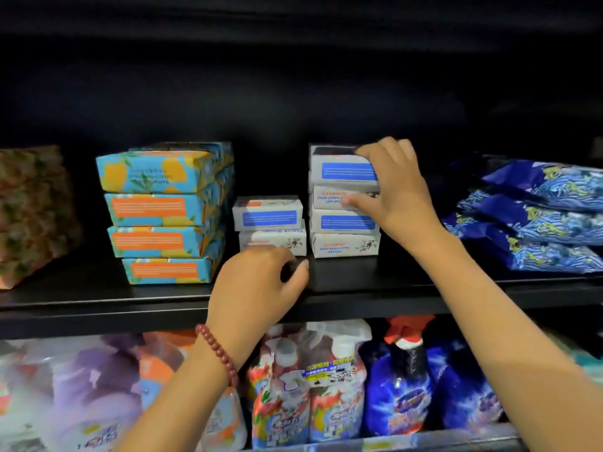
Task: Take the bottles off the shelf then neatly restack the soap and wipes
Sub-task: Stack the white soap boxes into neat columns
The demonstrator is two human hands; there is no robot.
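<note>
Several white soap boxes with blue labels stand on the black shelf (375, 275) in two piles. The taller pile (342, 223) is on the right, the shorter pile (269, 220) just left of it. My right hand (394, 197) grips the top soap box (339, 169) of the taller pile, fingers over its top and thumb beneath. My left hand (254, 285) hovers in front of the shorter pile with loosely curled fingers and holds nothing. Blue-and-orange soap boxes (160, 216) are stacked at the left. Blue wipe packs (535, 220) lie piled at the right.
A floral-patterned pack (32, 210) sits at the shelf's far left. On the lower shelf stand spray bottles and refill pouches (310, 383), with blue bottles (408, 386) to their right. The shelf's back is dark.
</note>
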